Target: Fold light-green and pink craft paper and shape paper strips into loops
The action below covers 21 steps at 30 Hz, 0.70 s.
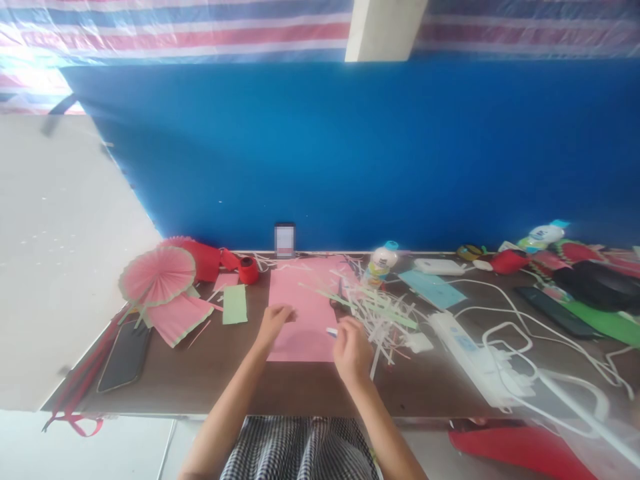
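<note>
A sheet of pink paper [307,340] lies flat on the brown table in front of me. My left hand [278,321] hovers at the left part of the sheet, fingers loosely stretched towards its middle, with nothing visible in them. Over the sheet's right edge, my right hand [351,343] is closed on a small white-and-blue stick [331,331]; its exact kind is too blurred to tell. Beside that hand spreads a heap of thin white and green paper strips [385,317]. A dark object [341,303] sits partly hidden beyond my right fingers.
To the left are pink pleated paper fans [159,275], a green paper piece [235,305], a red roll [248,271] and a dark phone [124,355]. A bottle [383,263], blue sheet [434,289] and power strip [475,360] with cables stand right. A blue panel [320,153] bounds the back.
</note>
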{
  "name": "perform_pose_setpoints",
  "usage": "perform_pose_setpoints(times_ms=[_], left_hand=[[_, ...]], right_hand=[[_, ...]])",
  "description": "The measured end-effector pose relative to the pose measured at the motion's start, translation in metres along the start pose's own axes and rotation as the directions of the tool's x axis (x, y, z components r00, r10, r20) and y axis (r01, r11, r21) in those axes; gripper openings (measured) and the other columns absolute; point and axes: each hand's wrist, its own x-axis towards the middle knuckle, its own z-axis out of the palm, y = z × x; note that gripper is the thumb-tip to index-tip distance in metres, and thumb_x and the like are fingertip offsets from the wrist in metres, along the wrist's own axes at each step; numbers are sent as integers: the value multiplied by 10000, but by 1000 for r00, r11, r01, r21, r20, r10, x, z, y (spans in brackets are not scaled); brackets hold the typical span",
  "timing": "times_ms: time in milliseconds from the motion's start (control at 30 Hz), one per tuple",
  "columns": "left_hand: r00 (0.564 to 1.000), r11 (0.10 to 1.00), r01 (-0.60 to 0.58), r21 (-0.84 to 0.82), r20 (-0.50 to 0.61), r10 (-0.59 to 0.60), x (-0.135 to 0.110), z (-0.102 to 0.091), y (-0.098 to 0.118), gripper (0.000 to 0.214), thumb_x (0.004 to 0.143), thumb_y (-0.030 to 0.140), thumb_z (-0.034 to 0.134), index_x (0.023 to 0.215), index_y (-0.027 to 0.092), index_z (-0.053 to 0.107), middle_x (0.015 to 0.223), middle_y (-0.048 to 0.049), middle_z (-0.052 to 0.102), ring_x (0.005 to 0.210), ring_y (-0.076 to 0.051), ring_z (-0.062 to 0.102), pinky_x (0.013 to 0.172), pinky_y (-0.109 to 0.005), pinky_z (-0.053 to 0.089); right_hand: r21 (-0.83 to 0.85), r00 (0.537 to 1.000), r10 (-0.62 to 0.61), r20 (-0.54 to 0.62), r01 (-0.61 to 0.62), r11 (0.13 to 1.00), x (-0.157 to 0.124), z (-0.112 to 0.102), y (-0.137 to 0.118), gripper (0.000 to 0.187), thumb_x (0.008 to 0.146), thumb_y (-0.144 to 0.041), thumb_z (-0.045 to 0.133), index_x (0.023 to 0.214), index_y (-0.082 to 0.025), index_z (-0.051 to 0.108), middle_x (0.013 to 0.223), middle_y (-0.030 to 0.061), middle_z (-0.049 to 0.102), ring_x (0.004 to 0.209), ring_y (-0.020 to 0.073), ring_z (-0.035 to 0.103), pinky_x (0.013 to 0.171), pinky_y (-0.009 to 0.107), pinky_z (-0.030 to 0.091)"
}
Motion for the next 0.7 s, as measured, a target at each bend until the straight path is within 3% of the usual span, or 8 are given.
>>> perform_pose_setpoints(times_ms=[100,200,267,333,433,533,700], left_hand=[[996,997,82,-7,-20,-83,21,-13,-13,301,728,373,542,798,105,658,696,-55,641,631,-147,597,672,-298,496],[991,980,115,164,-83,-102,41,-27,-25,365,704,349,584,971,106,629,727,-70,659,697,-188,617,705,-337,482],[998,914,42,403,-59,-20,52,-32,-31,326,703,313,590,969,130,636,811,-93,670,791,-216,613,777,-365,449],[992,778,-71,624,-40,123,62,-31,-36,230,723,266,560,900,159,660,979,-116,641,918,-246,575,845,-396,399],[970,610,-216,762,93,226,78,-12,-41,223,742,206,510,905,170,658,1030,-111,626,972,-244,546,880,-387,359],[955,602,-296,742,217,202,95,20,-43,208,725,185,513,868,187,665,931,-70,664,890,-201,579,839,-313,382],[965,604,-261,753,190,180,118,54,-50,201,745,217,484,815,176,668,843,-73,668,830,-213,580,817,-324,366]], right_hand=[[78,988,139,-69,-134,988,0,-9,13,120,834,-214,418,869,-186,530,886,104,575,869,199,561,707,324,480],[152,980,196,-18,-192,970,-3,-19,19,111,830,-231,437,866,-191,534,881,93,573,840,191,562,653,305,493],[167,975,221,22,-222,961,-7,-24,21,111,831,-235,440,865,-193,537,871,85,581,826,187,564,668,314,490],[165,966,252,47,-257,952,-12,-28,23,106,829,-244,449,848,-193,540,851,79,589,810,186,566,689,323,485],[173,948,309,75,-318,932,-19,-34,26,118,823,-275,460,840,-195,544,834,78,594,777,185,571,657,312,492],[190,934,338,114,-355,915,-22,-41,28,130,818,-296,467,834,-198,551,825,75,598,752,181,578,623,294,498],[196,926,350,141,-373,907,-28,-52,34,147,821,-295,462,818,-192,566,815,72,606,736,172,583,636,287,500]])
